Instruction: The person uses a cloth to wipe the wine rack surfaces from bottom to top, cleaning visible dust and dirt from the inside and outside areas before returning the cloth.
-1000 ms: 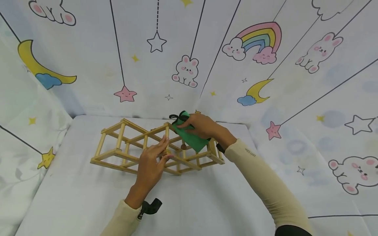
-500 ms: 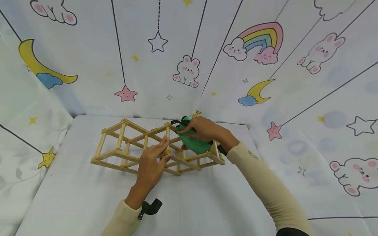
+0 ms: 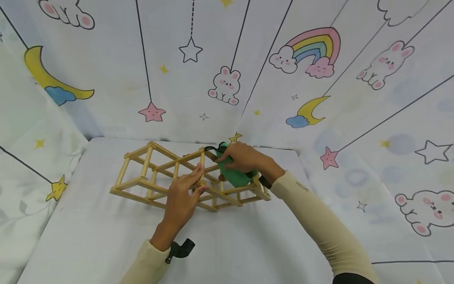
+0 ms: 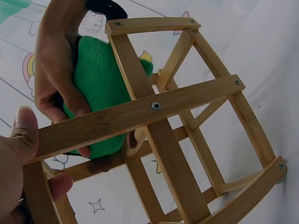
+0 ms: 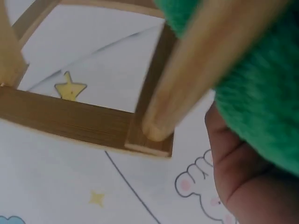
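A light wooden rack of open bars (image 3: 147,161) lies across the white surface. My left hand (image 3: 181,195) grips one of its middle bars, thumb and fingers on either side of the wood (image 4: 74,133). A fuzzy green cloth (image 3: 237,178) with black edging and a black loop is held in my right hand (image 3: 244,157) over the rack's right part. Seen from the left wrist, the cloth (image 4: 100,70) lies against the bars, with the right hand's fingers (image 4: 70,95) curled over it. The right wrist view shows the cloth (image 5: 266,102) bunched beside a round wooden post (image 5: 187,79).
The white surface (image 3: 88,236) extends in front of the rack. Behind it rises a white backdrop (image 3: 117,79) printed with bunnies, stars, moons and a rainbow. A dark wrist camera (image 3: 182,248) sticks out from the left wrist.
The green cloth has bunched up and shifted slightly right along the rack, and the right hand has moved a little with it. The left hand keeps its grip on the rack.
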Motion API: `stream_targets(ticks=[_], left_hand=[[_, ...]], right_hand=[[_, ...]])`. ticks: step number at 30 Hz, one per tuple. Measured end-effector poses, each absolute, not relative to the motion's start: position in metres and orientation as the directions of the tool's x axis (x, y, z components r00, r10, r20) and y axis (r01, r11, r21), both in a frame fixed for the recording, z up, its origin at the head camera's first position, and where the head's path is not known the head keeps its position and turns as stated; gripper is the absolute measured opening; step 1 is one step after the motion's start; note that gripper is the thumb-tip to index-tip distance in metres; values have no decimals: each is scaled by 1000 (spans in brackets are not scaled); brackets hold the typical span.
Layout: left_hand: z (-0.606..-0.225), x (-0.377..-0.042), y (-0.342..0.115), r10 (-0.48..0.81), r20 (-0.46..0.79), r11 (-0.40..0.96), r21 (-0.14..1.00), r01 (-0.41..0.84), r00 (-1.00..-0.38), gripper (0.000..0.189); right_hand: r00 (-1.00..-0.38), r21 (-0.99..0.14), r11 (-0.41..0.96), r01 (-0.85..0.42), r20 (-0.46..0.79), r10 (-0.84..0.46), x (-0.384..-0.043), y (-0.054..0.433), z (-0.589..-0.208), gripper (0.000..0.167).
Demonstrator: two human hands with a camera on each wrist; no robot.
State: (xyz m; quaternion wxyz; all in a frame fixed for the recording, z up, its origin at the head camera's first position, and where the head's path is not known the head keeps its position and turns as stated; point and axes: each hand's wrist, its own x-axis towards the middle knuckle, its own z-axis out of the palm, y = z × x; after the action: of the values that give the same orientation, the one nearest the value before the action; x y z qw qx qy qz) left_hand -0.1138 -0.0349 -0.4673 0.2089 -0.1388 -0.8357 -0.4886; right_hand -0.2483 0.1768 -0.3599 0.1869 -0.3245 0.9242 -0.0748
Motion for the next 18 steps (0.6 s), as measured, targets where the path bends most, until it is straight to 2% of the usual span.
stream_targets(ticks=[3, 5, 7, 10, 13, 15, 18], left_hand=[[-468, -114, -35, 34, 486, 487, 755, 439, -873, 64], [-468, -114, -36, 34, 489, 494, 750, 440, -872, 64], [-468, -114, -36, 32, 491, 501, 746, 439, -871, 64], [-469, -113, -36, 28, 491, 508, 743, 435, -871, 65], [-470, -113, -35, 22, 496, 513, 740, 436, -868, 65], [-470, -112, -33, 17, 505, 515, 735, 440, -863, 65], [-471, -111, -28, 8, 530, 526, 719, 454, -848, 65]], right_hand=[[-775, -309, 803, -509, -242, -584, -249, 179, -358, 36], [-838, -300, 840, -453, -180, -516, -249, 180, -361, 38], [-866, -285, 862, -419, -161, -474, -250, 180, -365, 39], [-820, -304, 844, -442, -244, -518, -249, 179, -368, 40], [-747, -408, 793, -453, -312, -587, -247, 181, -361, 40], [-786, -437, 794, -423, -259, -562, -246, 184, -354, 40], [-905, -406, 845, -348, -90, -416, -242, 189, -345, 39]])
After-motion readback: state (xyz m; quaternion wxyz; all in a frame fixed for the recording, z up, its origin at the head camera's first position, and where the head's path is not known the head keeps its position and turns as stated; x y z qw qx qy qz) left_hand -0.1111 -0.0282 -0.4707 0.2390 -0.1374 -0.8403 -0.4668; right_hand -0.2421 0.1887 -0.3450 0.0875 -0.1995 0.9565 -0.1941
